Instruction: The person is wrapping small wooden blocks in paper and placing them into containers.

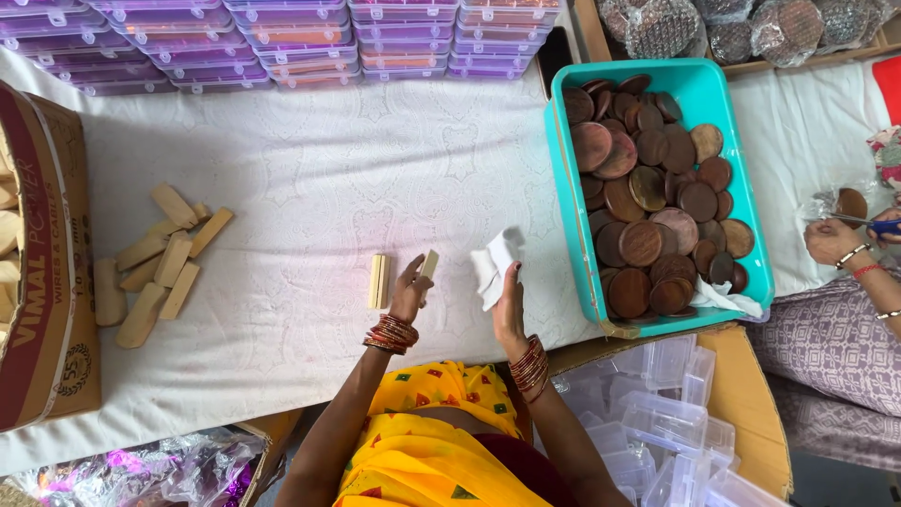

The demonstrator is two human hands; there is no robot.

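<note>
**Small pale block pinched just left of frame centre, cloth held beside it**

Left hand [409,293], just left of centre frame, fingers closed in a light pinch on a small pale wooden block [429,265]. Block standing out above the fingertips, long axis running up the frame with a slight lean to the right, lower end hidden in the grip. Plain, light tan, rectangular, smooth-faced as far as can be told.

Right hand [510,305] just to the right of it, near but not touching, fingers straight and pointing toward the top of the frame, a crumpled white cloth [494,263] at the fingertips; whether clamped or merely resting against them, hard to tell. Cloth lying right of the block, a narrow gap between.

Immediately left of the held block, a pair of matching blocks [378,281] upright side by side on the white table cover [310,169], long axes likewise up the frame. Nearer the left hand than the right.

Far left, a loose heap of similar wooden blocks [160,263] beside a cardboard carton [42,272]. Right of centre, a teal tray [574,235] full of dark round wooden discs [648,202]. Along the top edge, stacked purple-lidded plastic boxes [282,42]. At the right edge, another person's hand [831,242], apart from all this. Lower right, clear plastic cases [671,422] in a carton.
</note>
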